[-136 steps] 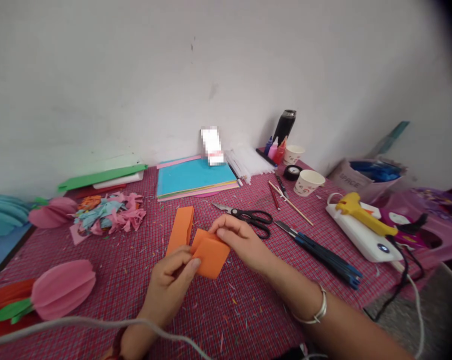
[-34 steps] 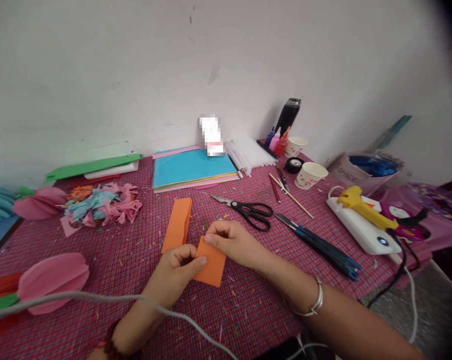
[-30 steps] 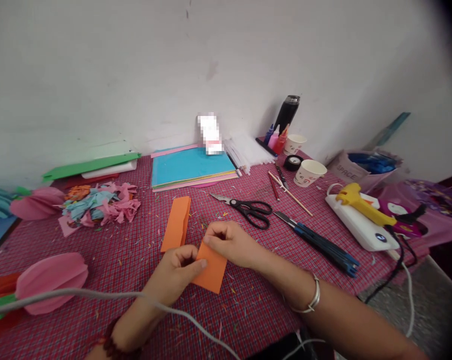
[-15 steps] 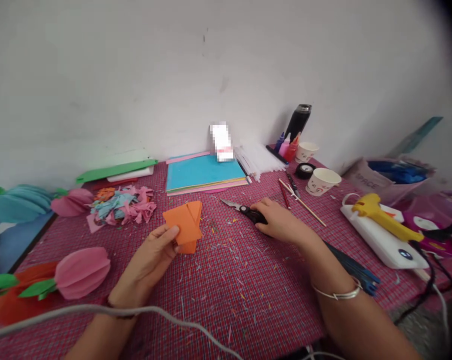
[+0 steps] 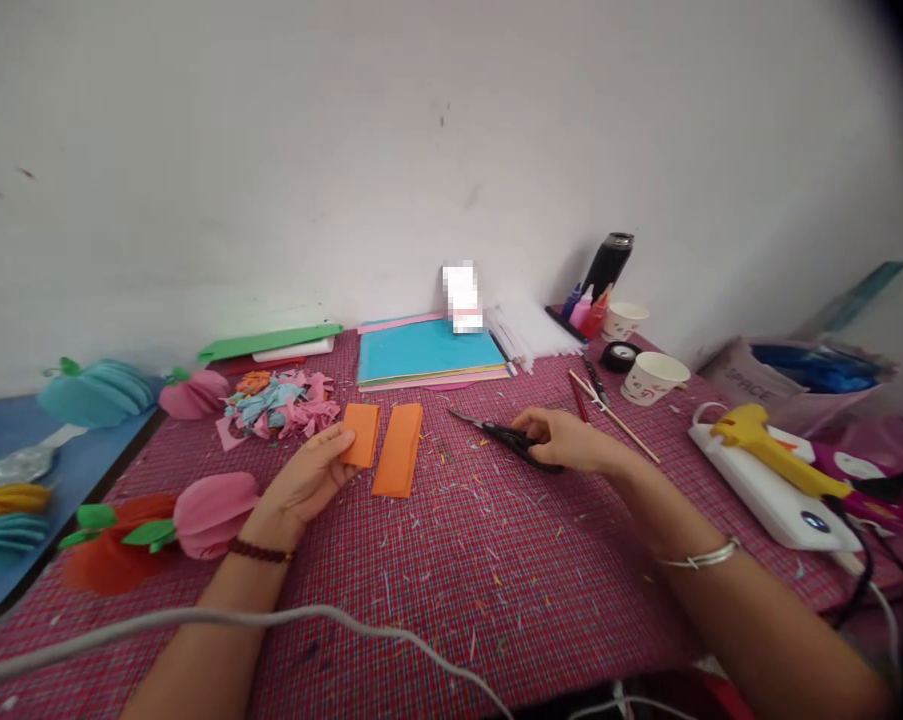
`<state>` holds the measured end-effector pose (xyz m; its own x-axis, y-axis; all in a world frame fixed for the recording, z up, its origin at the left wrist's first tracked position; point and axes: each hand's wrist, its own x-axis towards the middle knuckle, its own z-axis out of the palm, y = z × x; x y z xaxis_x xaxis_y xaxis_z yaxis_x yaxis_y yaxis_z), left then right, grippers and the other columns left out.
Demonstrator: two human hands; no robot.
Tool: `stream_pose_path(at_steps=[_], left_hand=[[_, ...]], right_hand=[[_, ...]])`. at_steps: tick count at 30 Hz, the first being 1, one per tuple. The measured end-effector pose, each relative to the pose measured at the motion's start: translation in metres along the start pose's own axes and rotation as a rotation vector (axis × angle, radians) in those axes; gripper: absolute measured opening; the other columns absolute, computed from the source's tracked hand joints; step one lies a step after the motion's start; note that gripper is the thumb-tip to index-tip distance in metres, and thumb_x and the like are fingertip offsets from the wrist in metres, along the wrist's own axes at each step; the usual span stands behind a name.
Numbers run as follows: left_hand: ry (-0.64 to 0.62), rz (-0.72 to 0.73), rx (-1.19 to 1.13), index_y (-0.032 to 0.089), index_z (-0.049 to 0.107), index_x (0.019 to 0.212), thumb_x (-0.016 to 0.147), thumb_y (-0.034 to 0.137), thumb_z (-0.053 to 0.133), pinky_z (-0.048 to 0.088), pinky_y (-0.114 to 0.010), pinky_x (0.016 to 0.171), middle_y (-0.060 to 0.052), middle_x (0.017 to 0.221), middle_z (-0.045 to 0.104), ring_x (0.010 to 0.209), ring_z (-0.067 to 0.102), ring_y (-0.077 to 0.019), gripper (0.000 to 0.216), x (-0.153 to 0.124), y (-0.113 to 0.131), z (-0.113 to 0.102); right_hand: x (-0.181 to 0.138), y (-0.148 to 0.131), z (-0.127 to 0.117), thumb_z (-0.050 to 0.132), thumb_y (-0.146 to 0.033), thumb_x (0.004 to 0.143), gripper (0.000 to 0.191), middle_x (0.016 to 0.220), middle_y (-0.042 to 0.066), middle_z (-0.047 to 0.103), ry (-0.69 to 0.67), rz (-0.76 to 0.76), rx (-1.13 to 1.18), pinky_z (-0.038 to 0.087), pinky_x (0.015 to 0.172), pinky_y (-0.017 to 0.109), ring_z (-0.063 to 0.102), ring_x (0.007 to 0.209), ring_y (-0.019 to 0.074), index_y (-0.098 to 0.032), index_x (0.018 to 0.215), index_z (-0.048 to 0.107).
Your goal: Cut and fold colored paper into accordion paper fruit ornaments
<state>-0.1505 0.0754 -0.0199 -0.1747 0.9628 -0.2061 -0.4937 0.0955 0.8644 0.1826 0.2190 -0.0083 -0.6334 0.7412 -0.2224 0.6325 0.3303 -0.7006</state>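
My left hand (image 5: 310, 479) pinches a small folded orange paper (image 5: 362, 433) just above the red checked tablecloth (image 5: 481, 560). A longer folded orange strip (image 5: 398, 450) lies flat on the cloth right beside it. My right hand (image 5: 567, 441) is closed around the handles of the black scissors (image 5: 507, 437), whose blades point left toward the orange strip.
A stack of coloured sheets (image 5: 428, 352) lies at the back by the wall. Paper scraps (image 5: 282, 400) and pink paper flowers (image 5: 215, 505) sit at the left. Two paper cups (image 5: 653, 377), a black bottle (image 5: 608, 265) and a yellow glue gun (image 5: 770, 452) stand at the right. A grey cable (image 5: 196, 625) crosses the front.
My right hand let go of the orange paper and reached right to grip the scissors. My left hand carried the folded piece up and left, beside the longer strip.
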Motion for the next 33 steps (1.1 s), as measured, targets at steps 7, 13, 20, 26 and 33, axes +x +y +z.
stream_pose_path(at_steps=[7,13,20,26,33], left_hand=[[-0.155,-0.015,-0.033,0.012,0.068,0.1,0.077,0.019,0.07,0.055,-0.023,0.066,-0.008,0.092,0.072,0.075,0.067,-0.0149,0.025,-0.004,-0.003,0.005],[-0.264,-0.026,-0.039,0.012,0.068,0.102,0.077,0.019,0.07,0.054,-0.028,0.077,-0.01,0.098,0.072,0.082,0.068,-0.0183,0.026,-0.01,-0.004,0.009],[-0.256,-0.035,-0.026,0.012,0.069,0.098,0.072,0.022,0.075,0.053,-0.027,0.075,-0.01,0.093,0.073,0.079,0.068,-0.0184,0.029,-0.016,-0.001,0.017],[-0.232,-0.023,0.035,0.011,0.068,0.098,0.071,0.024,0.076,0.052,-0.028,0.072,-0.011,0.092,0.071,0.078,0.067,-0.0192,0.032,-0.017,-0.001,0.02],[-0.231,0.021,0.046,0.014,0.068,0.1,0.076,0.027,0.072,0.052,-0.029,0.076,-0.007,0.095,0.071,0.082,0.065,-0.019,0.028,-0.017,-0.002,0.021]], right_hand=[[-0.045,-0.025,0.012,0.067,-0.043,0.078,0.068,0.087,0.003,0.06,-0.246,-0.181,0.598,0.043,0.063,0.024,0.054,0.07,0.0113,-0.017,0.135,0.043],[-0.087,-0.041,0.072,0.063,-0.057,0.079,0.069,0.099,0.007,0.059,-0.533,-0.315,1.202,0.046,0.088,0.044,0.059,0.086,0.0174,-0.024,0.137,0.043],[-0.085,-0.05,0.084,0.068,-0.048,0.079,0.058,0.096,0.008,0.06,-0.574,-0.27,1.413,0.044,0.091,0.051,0.059,0.085,0.0175,-0.021,0.128,0.052],[-0.082,-0.045,0.088,0.068,-0.051,0.078,0.061,0.094,0.008,0.061,-0.57,-0.231,1.382,0.045,0.089,0.051,0.061,0.081,0.0186,-0.021,0.129,0.051],[-0.085,-0.045,0.088,0.071,-0.048,0.076,0.054,0.093,0.007,0.061,-0.52,-0.232,1.428,0.047,0.087,0.051,0.06,0.081,0.0184,-0.023,0.122,0.057]])
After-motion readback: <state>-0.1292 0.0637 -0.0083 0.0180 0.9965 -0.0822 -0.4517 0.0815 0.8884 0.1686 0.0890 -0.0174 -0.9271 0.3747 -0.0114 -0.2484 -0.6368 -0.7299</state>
